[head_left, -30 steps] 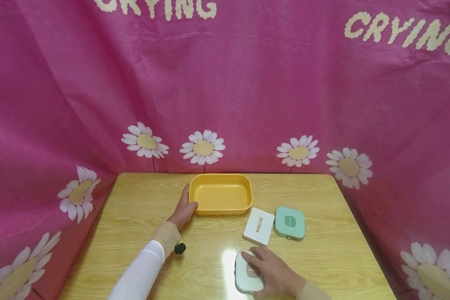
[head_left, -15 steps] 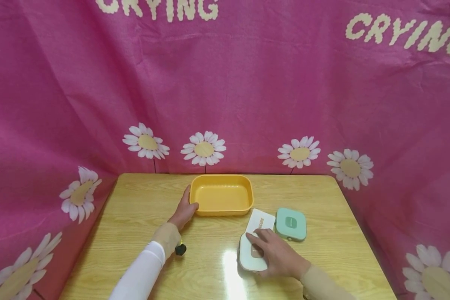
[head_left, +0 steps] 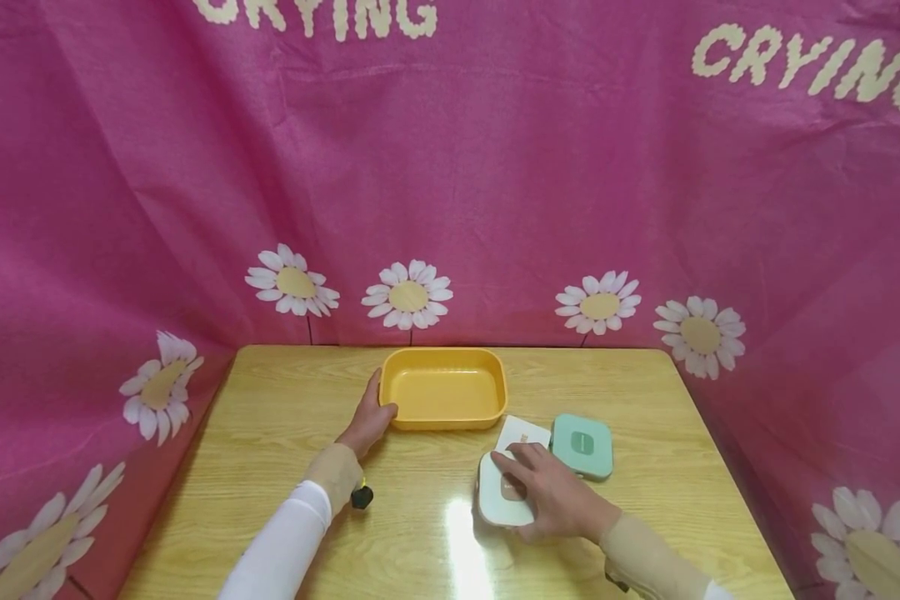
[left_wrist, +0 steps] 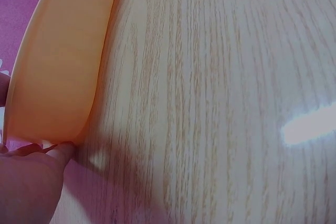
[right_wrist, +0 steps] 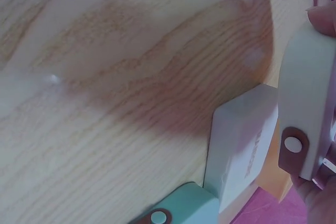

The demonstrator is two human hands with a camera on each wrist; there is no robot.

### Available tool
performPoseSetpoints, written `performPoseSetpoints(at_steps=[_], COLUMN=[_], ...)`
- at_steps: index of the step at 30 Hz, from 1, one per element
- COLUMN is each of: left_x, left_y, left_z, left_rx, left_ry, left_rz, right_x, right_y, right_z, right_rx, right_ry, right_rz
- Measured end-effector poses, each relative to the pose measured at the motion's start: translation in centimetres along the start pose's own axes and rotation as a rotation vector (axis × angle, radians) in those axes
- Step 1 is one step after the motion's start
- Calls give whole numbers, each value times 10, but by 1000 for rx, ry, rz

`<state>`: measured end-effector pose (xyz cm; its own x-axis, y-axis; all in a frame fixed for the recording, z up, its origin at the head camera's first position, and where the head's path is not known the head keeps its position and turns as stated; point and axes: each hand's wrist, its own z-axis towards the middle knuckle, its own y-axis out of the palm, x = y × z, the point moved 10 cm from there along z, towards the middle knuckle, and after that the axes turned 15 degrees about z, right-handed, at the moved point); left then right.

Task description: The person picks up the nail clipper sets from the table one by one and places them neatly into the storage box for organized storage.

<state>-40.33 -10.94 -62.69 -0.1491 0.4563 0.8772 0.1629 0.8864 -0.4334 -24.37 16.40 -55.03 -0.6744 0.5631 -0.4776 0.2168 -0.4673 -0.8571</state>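
Note:
My left hand point(head_left: 367, 421) grips the left end of a yellow tray point(head_left: 444, 400), thumb at its front corner. In the left wrist view the hand point(left_wrist: 31, 190) touches the outer wall of the tray point(left_wrist: 60, 61). My right hand point(head_left: 558, 496) holds a pale square case point(head_left: 497, 504) by its edges. The right wrist view shows this case point(right_wrist: 304, 87) raised off the table, with a brown snap tab. Behind it in the head view, partly hidden, lies a white box point(head_left: 521, 429) marked MANICURE. A mint-green case point(head_left: 583, 446) lies to that box's right.
The wooden table point(head_left: 285, 392) carries these things, and the tray stands near its back edge. A pink curtain point(head_left: 495, 167) with printed daisies surrounds the back and sides. Light glares off the table point(head_left: 468, 542) near the front.
My right hand has lifted the pale case and carried it away from me, so that it now covers part of the white box. The left hand and tray have stayed in place.

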Motion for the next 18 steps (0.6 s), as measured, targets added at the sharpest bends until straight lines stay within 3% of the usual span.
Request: performPoseSetpoints(at_steps=[9,18], left_x=[0,-1], left_y=[1,2], left_z=[2,0], left_rx=[-2,-13], left_ry=[45,10], left_rz=[-15,-4], right_x=[2,6], right_y=[-9,-19], right_z=[8,15], right_rx=[41,37], right_ry=[-40,-23], right_rz=[-55,-29])
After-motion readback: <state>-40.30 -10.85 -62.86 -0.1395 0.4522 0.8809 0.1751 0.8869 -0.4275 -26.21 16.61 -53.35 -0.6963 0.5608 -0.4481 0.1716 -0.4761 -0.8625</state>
